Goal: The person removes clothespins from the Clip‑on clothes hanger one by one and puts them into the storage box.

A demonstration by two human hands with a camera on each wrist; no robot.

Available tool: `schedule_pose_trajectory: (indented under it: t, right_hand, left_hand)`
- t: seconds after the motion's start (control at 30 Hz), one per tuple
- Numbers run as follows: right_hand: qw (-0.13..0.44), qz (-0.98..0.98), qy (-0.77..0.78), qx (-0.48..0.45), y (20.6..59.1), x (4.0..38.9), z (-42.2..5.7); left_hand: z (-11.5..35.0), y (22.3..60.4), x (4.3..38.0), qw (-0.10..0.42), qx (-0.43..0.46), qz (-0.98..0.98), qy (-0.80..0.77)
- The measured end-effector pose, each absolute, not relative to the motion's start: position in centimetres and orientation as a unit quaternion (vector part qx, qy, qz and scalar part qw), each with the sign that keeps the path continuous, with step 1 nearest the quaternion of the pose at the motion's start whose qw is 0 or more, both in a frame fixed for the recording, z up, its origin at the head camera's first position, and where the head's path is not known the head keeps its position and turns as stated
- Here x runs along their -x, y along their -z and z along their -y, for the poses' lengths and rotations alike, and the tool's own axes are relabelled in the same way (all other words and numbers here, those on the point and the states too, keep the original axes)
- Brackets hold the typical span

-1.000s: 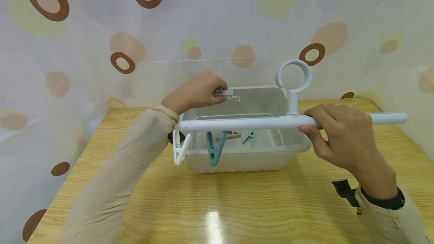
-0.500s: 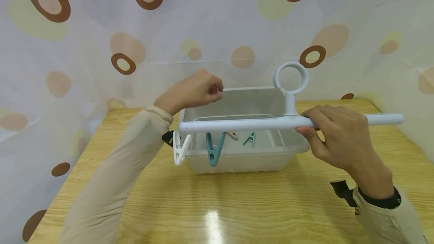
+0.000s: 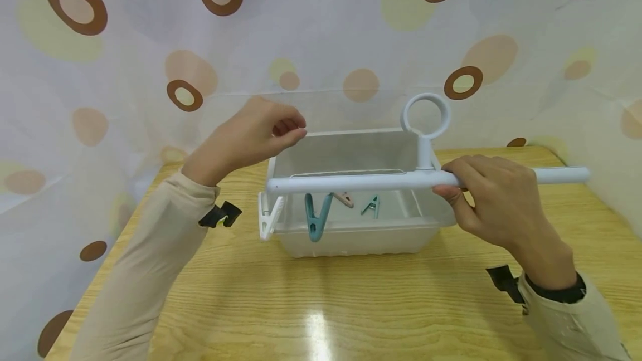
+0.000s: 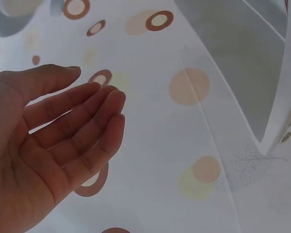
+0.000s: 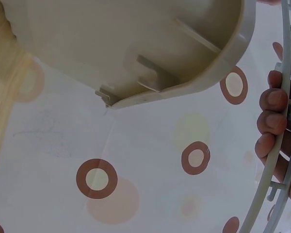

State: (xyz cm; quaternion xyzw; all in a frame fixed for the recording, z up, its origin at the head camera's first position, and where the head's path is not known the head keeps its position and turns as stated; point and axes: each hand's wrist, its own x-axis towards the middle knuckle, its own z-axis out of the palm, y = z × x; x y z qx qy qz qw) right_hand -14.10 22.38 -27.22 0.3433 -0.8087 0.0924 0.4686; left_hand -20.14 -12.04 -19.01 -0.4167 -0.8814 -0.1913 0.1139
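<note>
My right hand (image 3: 501, 199) grips a pale bluish-white hanger bar (image 3: 351, 183) with a ring (image 3: 425, 116) standing up from it. In the right wrist view, the fingers (image 5: 271, 121) curl round the bar's ribbed underside. Below the bar's left part show a white clothespin (image 3: 268, 217) and a teal clothespin (image 3: 316, 219), both with tips down. My left hand (image 3: 251, 132) is raised beside the basin's back left corner. It holds nothing, and in the left wrist view its fingers (image 4: 87, 126) are loosely bent, palm showing.
Behind the bar stands a whitish plastic basin (image 3: 351, 243) on the wooden table (image 3: 301, 305). A small teal clothespin (image 3: 371, 206) and a pinkish-beige clothespin (image 3: 344, 199) lie in it, partly seen. A patterned sheet (image 3: 321, 32) hangs behind the table.
My left hand, which held a small pale hooked clip a second ago, let it go and moved left, away from the basin. The bar in my right hand shifted slightly left.
</note>
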Motion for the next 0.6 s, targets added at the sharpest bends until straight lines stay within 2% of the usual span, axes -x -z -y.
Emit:
schedule_pose_trajectory:
  t: [0.2, 0.4, 0.5, 0.6]
  right_hand:
    - [0.474, 0.803, -0.092, -0.349, 27.4, 14.5, -22.0]
    - [0.471, 0.804, -0.091, -0.352, 27.5, 14.9, -21.6]
    - [0.475, 0.802, -0.093, -0.350, 27.5, 15.0, -21.4]
    - [0.476, 0.803, -0.094, -0.346, 27.4, 15.1, -21.4]
  left_hand:
    - [12.7, 19.3, 17.3, 0.151, 0.420, 0.872, 0.200]
    - [12.6, 20.3, 13.3, 0.238, 0.385, 0.866, 0.213]
    - [12.2, 21.3, 11.7, 0.238, 0.390, 0.855, 0.245]
    - [11.7, 22.5, 10.7, 0.205, 0.396, 0.850, 0.281]
